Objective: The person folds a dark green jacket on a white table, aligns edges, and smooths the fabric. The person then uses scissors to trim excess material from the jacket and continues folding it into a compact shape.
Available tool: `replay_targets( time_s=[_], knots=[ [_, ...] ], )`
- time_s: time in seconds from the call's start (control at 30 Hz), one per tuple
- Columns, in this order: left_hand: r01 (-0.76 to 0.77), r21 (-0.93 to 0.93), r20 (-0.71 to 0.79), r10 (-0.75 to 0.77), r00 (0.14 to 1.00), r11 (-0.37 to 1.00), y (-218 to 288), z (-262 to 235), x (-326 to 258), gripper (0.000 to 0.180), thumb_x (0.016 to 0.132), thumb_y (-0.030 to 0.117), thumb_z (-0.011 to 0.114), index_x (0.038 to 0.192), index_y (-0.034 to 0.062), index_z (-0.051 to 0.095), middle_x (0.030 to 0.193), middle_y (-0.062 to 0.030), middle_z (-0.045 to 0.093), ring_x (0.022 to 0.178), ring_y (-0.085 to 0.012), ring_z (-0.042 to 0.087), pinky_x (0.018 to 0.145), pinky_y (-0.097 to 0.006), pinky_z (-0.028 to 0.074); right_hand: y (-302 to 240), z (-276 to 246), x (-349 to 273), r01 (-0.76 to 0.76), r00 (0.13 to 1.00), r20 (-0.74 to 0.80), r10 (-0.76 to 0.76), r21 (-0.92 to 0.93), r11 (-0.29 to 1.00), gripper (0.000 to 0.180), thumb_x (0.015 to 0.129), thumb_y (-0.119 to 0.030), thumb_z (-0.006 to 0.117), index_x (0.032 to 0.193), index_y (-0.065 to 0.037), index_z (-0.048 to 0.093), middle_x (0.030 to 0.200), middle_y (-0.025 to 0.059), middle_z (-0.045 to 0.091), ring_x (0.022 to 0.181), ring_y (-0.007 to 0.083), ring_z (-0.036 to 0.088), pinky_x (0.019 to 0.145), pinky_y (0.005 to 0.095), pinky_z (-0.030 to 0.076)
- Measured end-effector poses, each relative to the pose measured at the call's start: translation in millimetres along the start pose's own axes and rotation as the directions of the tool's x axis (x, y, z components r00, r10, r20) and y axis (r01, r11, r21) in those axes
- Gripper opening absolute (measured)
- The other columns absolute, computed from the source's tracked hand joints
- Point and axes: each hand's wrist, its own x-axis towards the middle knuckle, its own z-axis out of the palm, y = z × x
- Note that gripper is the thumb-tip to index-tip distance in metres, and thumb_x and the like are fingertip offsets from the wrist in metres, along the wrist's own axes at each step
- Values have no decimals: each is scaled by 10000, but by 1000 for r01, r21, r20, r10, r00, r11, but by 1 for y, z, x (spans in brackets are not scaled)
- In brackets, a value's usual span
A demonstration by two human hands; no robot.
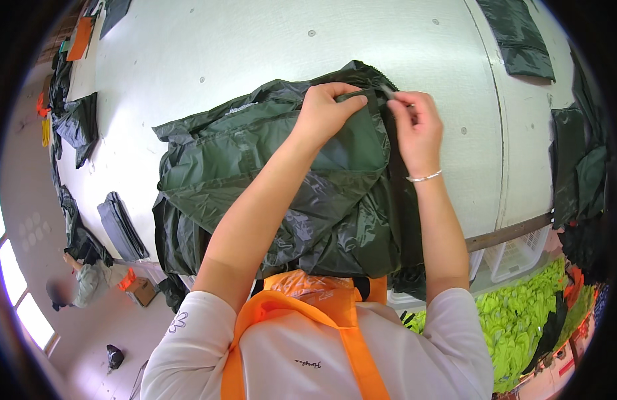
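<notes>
A dark green, shiny waterproof garment (342, 153) lies bunched and partly folded in front of me, over the table's near edge. My left hand (325, 113) lies across its upper part, thumb and forefinger closed on the fabric near the top right corner. A dark zipper (378, 75) with visible teeth runs along that corner. Just right of it my right hand (418, 127) is raised, its fingers pinched together. A small greyish piece shows at its fingertips beside the zipper; I cannot make out what it is.
The garment rests on a pale table (255, 40). Folded dark garments lie at the far right (522, 47) and the left (122, 227). White plastic crates (518, 257) and a yellow-green garment pile (522, 313) are below right. Another person (88, 280) is at the lower left.
</notes>
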Motion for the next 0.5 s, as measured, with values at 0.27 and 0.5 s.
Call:
replay_targets(
  time_s=[0.27,0.5],
  knots=[
    [-311,799,-224,734,641,515,-44,-102,-119,340,715,131,731,1036,61,643,1082,-118,597,1020,-299,549,867,-385,442,126,-153,-17,-136,971,-238,-33,-658,740,227,831,-174,666,1001,-25,644,950,126,605,844,250,582,748,350,481],
    [289,637,-753,496,433,714,-137,-255,-221,589,765,297,732,1188,-60,530,1050,-143,569,905,-253,535,797,-364,447,16,-102,-78,-395,896,30,444,-404,825,293,890,-313,612,866,-26,663,746,76,641,645,164,595,582,285,469]
  ],
)
